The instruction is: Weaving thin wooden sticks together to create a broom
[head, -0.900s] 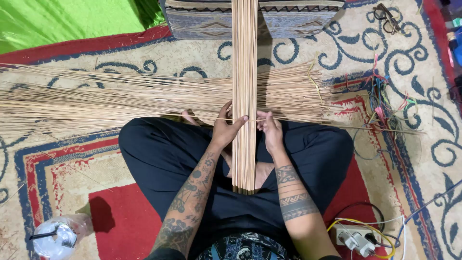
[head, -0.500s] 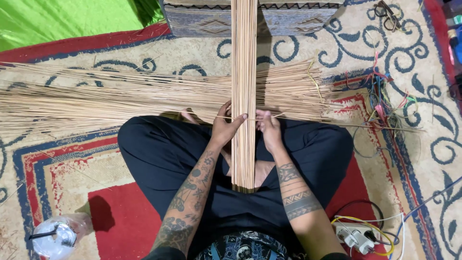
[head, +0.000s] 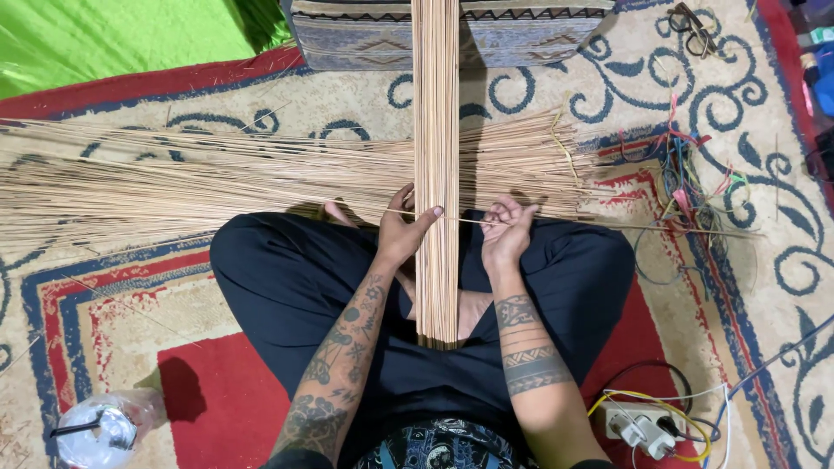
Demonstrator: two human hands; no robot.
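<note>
I sit cross-legged on a patterned rug. A flat band of thin tan sticks (head: pixel 436 130) runs straight away from my lap. A wide heap of loose sticks (head: pixel 200 178) lies across it on the rug. My left hand (head: pixel 401 227) presses the band's left edge, thumb laid over it. My right hand (head: pixel 507 231) pinches a single thin stick (head: pixel 465 219) that crosses the band sideways and reaches out to the right.
A patterned cushion (head: pixel 347 35) sits at the far end, green cloth (head: pixel 113 39) at far left. Coloured strings and wires (head: pixel 686 187) lie to the right, with glasses (head: pixel 691 19) beyond. A power strip (head: pixel 641 427) is near my right knee, a lidded plastic cup (head: pixel 95 430) near my left.
The single cross stick has been drawn across the band between both hands. My hands shifted only slightly.
</note>
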